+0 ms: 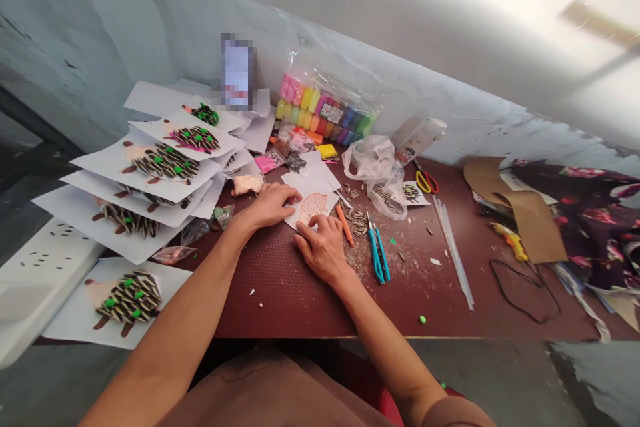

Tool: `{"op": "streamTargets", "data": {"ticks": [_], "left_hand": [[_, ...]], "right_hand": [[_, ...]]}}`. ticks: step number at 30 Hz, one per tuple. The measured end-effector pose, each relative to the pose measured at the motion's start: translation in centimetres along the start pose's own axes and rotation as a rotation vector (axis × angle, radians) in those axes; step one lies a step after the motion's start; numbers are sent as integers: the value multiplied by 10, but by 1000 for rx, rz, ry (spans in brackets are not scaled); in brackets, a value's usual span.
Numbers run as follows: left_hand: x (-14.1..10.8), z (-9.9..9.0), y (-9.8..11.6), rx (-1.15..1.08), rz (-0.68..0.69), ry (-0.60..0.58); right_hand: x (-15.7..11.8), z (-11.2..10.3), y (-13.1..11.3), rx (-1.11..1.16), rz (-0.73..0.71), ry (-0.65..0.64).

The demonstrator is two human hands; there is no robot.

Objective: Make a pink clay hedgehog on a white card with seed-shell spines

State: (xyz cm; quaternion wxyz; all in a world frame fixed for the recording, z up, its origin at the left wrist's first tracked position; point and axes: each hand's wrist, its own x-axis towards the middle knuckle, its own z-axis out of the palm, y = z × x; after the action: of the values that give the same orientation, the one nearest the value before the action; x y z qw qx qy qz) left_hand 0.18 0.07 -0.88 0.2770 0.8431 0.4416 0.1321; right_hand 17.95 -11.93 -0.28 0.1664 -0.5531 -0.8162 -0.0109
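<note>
Reaching across a dark red bench (280, 287) from its near edge, the person's two bare forearms end in hands lying flat and open, a little apart, neither clamped on anything. The fingertips of the left hand (269, 205) rest on the left edge of a sheet of white paper (300, 190), and the right hand (323, 250) lies over its lower corner. The sheet sits near the middle of the bench, closer to the far edge, and carries a hatched orange oval drawing (314, 205) between the hands.

Just right of the right hand lie an orange marker (344, 223), loose striped sunflower seeds (357, 220) and a teal utility knife (376, 255). Farther right are long clear glue sticks (453, 250), red-and-yellow-handled scissors (426, 181) and a yellow glue gun (510, 240).

Along the far edge, against the wall, stands a clear bag of rainbow modelling clay (325, 107), with a crumpled plastic bag (373, 173) nearby. Overlapping paper sheets (100, 170) fan out past the left edge, each bearing a hedgehog picture of striped seeds dotted with green clay (131, 295). Behind them, a blurred upright object (237, 73) cannot be made out.
</note>
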Motion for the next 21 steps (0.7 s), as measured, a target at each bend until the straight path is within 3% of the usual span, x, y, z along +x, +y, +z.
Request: {"op": "streamTargets", "data": {"ticks": [8,21], "left_hand": [[-1,0,0,-1,2,3],[0,2,-2,24,11,11]], "right_hand": [[-1,0,1,51,3,11],[2,-6,-4,30,-39,-96]]}}
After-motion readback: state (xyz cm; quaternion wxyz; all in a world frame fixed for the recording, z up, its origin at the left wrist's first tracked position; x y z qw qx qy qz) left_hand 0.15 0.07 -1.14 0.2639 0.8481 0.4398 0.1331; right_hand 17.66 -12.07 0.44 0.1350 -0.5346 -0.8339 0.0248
